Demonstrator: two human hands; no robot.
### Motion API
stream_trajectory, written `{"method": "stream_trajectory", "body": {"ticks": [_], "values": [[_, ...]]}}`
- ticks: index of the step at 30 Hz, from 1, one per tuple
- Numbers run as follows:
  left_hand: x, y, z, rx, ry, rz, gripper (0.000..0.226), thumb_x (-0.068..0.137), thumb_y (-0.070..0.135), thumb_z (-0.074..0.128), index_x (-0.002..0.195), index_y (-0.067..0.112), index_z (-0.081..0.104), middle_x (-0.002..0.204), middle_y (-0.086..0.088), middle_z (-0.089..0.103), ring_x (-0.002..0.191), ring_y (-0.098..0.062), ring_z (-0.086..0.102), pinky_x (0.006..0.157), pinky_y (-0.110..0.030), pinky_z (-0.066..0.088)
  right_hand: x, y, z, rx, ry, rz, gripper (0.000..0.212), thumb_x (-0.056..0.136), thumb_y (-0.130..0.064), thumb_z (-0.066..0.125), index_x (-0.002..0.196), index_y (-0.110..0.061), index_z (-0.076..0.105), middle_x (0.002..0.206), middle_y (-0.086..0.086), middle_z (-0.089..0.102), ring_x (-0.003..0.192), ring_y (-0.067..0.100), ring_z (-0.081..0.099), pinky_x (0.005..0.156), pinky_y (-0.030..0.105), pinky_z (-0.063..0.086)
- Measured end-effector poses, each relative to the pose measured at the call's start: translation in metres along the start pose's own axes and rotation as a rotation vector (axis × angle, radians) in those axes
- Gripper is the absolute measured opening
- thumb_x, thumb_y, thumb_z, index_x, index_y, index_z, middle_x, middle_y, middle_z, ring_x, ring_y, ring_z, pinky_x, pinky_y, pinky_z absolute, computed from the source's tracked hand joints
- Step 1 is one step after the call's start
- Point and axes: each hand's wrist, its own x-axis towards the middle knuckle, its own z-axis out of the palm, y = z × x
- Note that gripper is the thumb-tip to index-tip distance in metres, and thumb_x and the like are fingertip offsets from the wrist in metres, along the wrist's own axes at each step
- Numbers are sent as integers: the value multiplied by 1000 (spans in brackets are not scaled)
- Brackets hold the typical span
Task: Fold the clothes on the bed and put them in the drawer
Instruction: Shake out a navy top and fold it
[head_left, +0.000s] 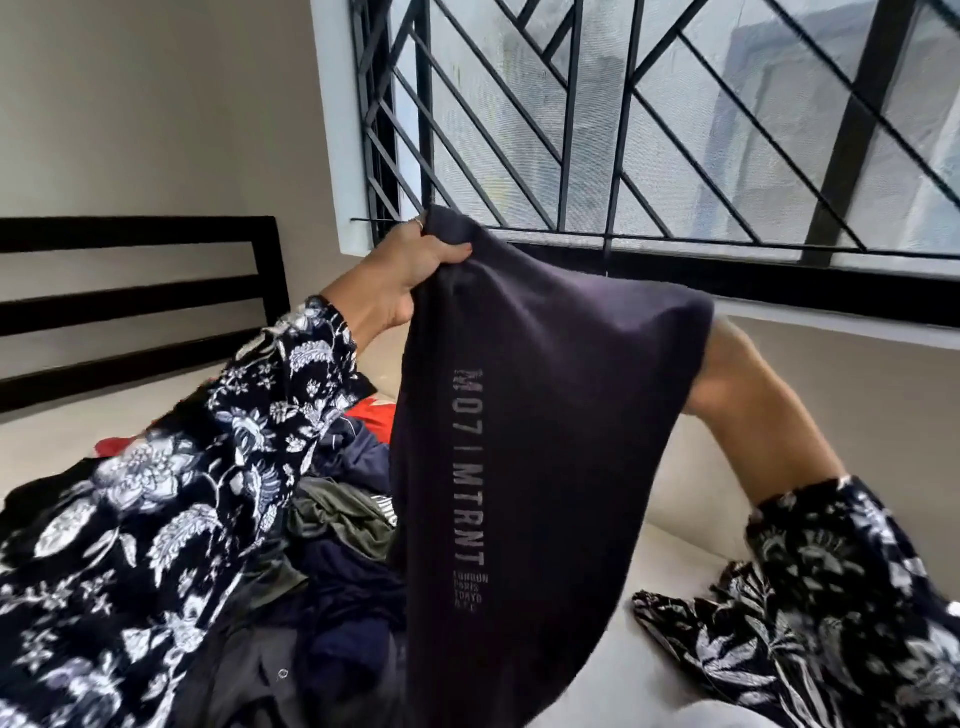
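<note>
A dark navy garment (545, 415) of soft, matte knit is held up above the bed (779, 415), its upper edge stretched between the two hands and its length hanging in smooth folds toward the bottom of the view. Grey block lettering is printed vertically down the cloth. One top corner is pinched by the left hand (410, 270): the thumb is curled over the front of the fabric and the fingers are tucked behind it, a ring being seen on one finger. The right hand (722, 332) is mostly covered by the garment's other corner, so its grip cannot be told; only the bare wrist and forearm are seen emerging below the cloth. Both arms are clad in loose sleeves (156, 519) of dark fabric with a white floral print.

A rumpled pile of clothes (337, 519) is seen lying on the bed beneath and left of the raised garment, with navy, olive and red pieces overlapping. The pale, smooth mattress surface is left open to the right of the pile. A black slatted headboard (130, 291) is set at the left, and a window with a black metal grille (623, 130) runs behind the bed.
</note>
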Motion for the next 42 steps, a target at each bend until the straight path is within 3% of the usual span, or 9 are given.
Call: {"method": "stream_trajectory", "body": {"ticks": [3, 7, 14, 18, 21, 24, 29, 35, 42], "values": [[8, 8, -4, 180, 130, -56, 11, 88, 3, 65, 93, 13, 63, 86, -5, 65, 74, -16, 64, 56, -23, 56, -4, -18, -9, 144, 13, 10, 20, 48, -12, 68, 67, -12, 62, 67, 2, 53, 57, 14, 56, 61, 18, 46], [12, 12, -5, 421, 144, -24, 12, 86, 6, 67, 99, 6, 68, 90, -6, 65, 85, -17, 62, 59, -20, 55, -13, -25, -18, 344, -44, 10, 17, 67, -24, 65, 76, -13, 56, 83, 1, 56, 92, 19, 57, 103, 30, 34], [-5, 45, -2, 129, -21, -141, 14, 85, 9, 68, 92, 11, 56, 71, -2, 64, 60, -13, 64, 47, -25, 54, -25, -24, 11, 13, -180, -44, 21, 86, -17, 58, 104, -10, 66, 100, 5, 70, 101, 23, 67, 95, 37, 50], [2, 39, -7, 271, -185, -11, 94, 78, -12, 67, 141, 39, 20, 119, -14, 56, 104, -30, 63, 76, -54, 55, -12, -33, 12, -99, -190, -31, 33, 84, 0, 55, 117, -2, 63, 113, 13, 69, 107, 24, 66, 84, 32, 57], [10, 36, -7, 442, -110, 135, 56, 78, -14, 67, 120, 21, 55, 115, -19, 60, 107, -32, 63, 83, -46, 57, 1, -56, 9, -216, -149, -4, 39, 55, 7, 68, 93, -1, 68, 85, 11, 73, 83, 19, 72, 68, 25, 58], [15, 32, -3, 784, -71, 310, 17, 80, 6, 74, 95, 11, 69, 98, -15, 70, 97, -30, 68, 85, -45, 57, 10, -78, 6, -319, -56, -23, 18, 82, 6, 54, 83, -2, 70, 72, 8, 72, 69, 14, 71, 64, 24, 58], [14, 21, 27, 1024, 104, 587, 19, 90, 15, 62, 107, 7, 64, 104, -12, 65, 97, -25, 60, 74, -21, 42, 12, -99, -3, -459, 161, 59, 18, 97, -18, 52, 83, -13, 62, 76, -1, 65, 71, 12, 64, 61, 31, 57], [17, 22, 34, 750, 173, 462, 10, 92, 15, 59, 98, 11, 66, 91, -7, 61, 82, -19, 57, 67, -25, 46, 5, -113, -7, -596, 208, 114, 13, 95, -21, 56, 81, -21, 56, 82, -7, 58, 80, 9, 54, 71, 31, 43], [6, 36, 31, 191, -128, 95, 22, 86, -6, 60, 93, 14, 60, 85, -1, 64, 77, -12, 62, 64, -28, 56, 7, -121, -17, -774, 249, 9, 23, 84, 4, 60, 81, -19, 57, 74, -4, 64, 78, 10, 56, 70, 25, 45]]}}
